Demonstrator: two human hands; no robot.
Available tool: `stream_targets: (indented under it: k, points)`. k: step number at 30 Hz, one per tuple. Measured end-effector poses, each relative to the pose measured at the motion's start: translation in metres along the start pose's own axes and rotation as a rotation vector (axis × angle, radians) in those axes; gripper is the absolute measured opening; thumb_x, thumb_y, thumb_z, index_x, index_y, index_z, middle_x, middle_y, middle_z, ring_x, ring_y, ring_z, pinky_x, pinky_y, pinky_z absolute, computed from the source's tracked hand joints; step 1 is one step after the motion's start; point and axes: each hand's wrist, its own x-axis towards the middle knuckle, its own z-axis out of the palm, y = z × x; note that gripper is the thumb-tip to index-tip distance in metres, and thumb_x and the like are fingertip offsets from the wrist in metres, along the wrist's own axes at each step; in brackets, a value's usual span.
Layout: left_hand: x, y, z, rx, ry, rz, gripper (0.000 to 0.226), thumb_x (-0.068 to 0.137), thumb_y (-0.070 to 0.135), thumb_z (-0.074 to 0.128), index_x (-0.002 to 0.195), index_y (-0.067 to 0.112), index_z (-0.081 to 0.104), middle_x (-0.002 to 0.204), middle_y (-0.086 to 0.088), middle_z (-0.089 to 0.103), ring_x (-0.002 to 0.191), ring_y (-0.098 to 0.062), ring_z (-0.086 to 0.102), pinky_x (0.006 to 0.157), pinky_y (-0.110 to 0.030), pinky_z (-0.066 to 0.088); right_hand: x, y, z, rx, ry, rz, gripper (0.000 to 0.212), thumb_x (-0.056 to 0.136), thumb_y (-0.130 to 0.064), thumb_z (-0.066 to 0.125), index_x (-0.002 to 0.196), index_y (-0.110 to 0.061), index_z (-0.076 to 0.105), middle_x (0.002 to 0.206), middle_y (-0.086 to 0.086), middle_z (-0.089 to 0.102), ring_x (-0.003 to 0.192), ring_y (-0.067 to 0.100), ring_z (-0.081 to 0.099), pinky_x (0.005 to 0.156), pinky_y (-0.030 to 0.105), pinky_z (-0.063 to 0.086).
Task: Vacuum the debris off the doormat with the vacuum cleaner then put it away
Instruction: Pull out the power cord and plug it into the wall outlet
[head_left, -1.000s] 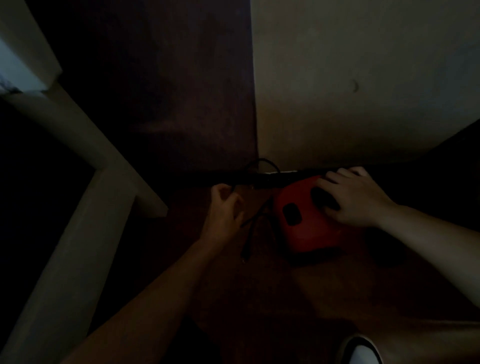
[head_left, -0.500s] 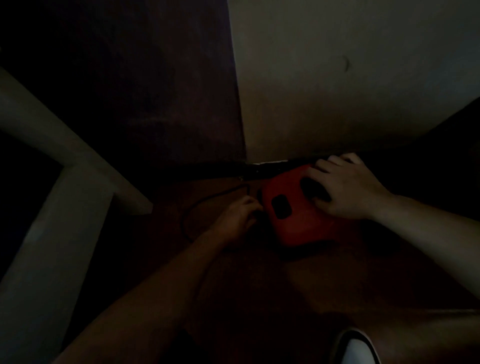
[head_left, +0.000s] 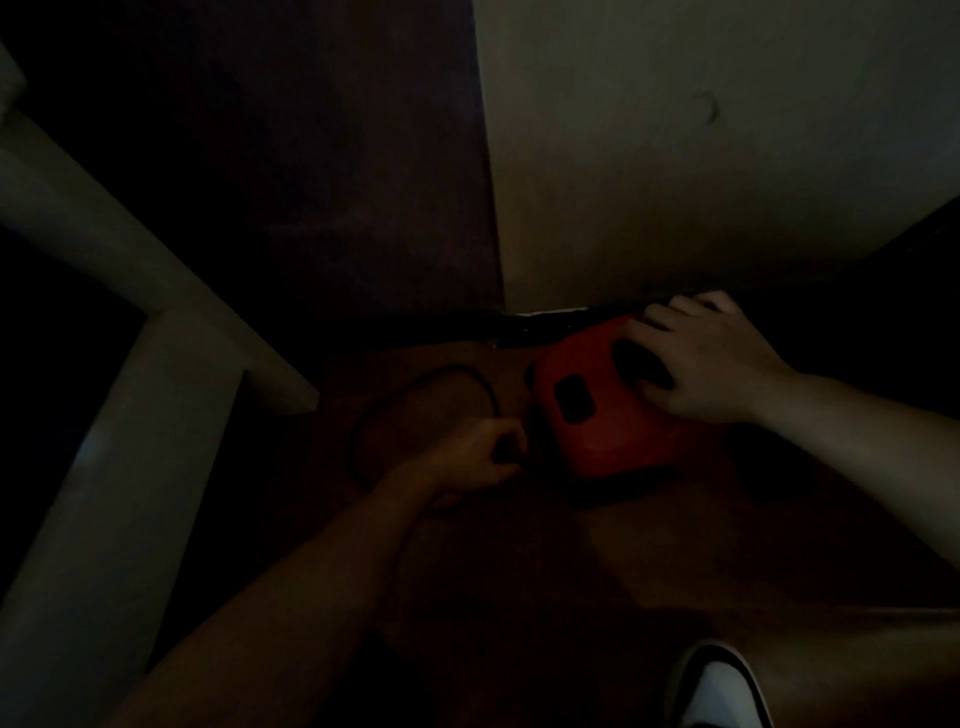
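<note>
Both hands clamp: right hand (head_left: 711, 358) on the red vacuum cleaner (head_left: 597, 421), left hand (head_left: 478, 457) pinching its cord (head_left: 447, 367) — the slack loop likely wants coiling snugly.

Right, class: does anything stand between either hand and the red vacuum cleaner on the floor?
Nothing visible does. The right hand grips the red plastic vacuum cleaner at its dark handle opening, and the left hand, fingers curled, holds the thin black cord right beside its body.

Very dim, murky and soft throughout. Faint light reaches the wall (head_left: 701, 156) and right hand (head_left: 711, 358); the left side sinks into black. Straight edges bow near the borders.
</note>
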Motion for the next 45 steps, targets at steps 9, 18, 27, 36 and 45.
stream_targets:
  k: [9,18,27,36,45]
  points:
    - [-0.004,-0.03,0.02,-0.038,0.049,-0.314,0.028,0.096,0.027,0.063,0.101,0.002,0.075,0.104,-0.015,0.072,0.098,-0.03,0.066,0.08,-0.03,0.045,0.0,-0.001,0.0,-0.013,0.005,0.006,0.06,0.072,-0.046,0.075,0.125,-0.024,0.057,0.109,0.003,0.063,0.1,0.03,0.06,0.093,0.045,0.039]
    - [-0.017,-0.011,-0.023,-0.595,0.474,-0.215,0.016,0.098,0.004,0.055,0.085,0.012,0.062,0.07,0.0,0.059,0.053,0.006,0.056,0.059,-0.013,0.045,0.002,-0.001,0.003,-0.011,0.067,-0.008,0.059,0.068,-0.045,0.077,0.119,-0.025,0.054,0.105,0.004,0.064,0.096,0.03,0.062,0.089,0.044,0.042]
    - [-0.002,0.024,-0.008,-0.24,0.14,-0.084,0.014,0.099,0.018,0.055,0.11,0.015,0.064,0.111,0.006,0.062,0.104,-0.005,0.058,0.087,-0.013,0.042,0.002,-0.001,0.001,-0.032,0.006,0.022,0.057,0.073,-0.048,0.069,0.123,-0.024,0.058,0.109,0.002,0.063,0.101,0.028,0.06,0.092,0.042,0.037]
    - [0.018,0.045,0.006,-0.014,0.23,-0.349,0.032,0.093,0.049,0.059,0.112,0.023,0.066,0.135,0.001,0.045,0.13,-0.018,0.036,0.11,-0.048,0.025,0.001,-0.001,0.003,-0.026,0.057,-0.008,0.057,0.069,-0.045,0.074,0.12,-0.025,0.058,0.105,0.002,0.062,0.096,0.028,0.06,0.089,0.043,0.04]
    - [0.006,0.056,0.016,-0.356,0.374,-0.258,0.046,0.091,0.021,0.068,0.126,0.027,0.038,0.101,0.007,0.062,0.089,-0.009,0.064,0.078,-0.033,0.055,0.001,-0.001,0.001,-0.011,-0.006,0.014,0.057,0.073,-0.048,0.068,0.125,-0.027,0.055,0.111,0.001,0.061,0.104,0.028,0.058,0.094,0.044,0.038]
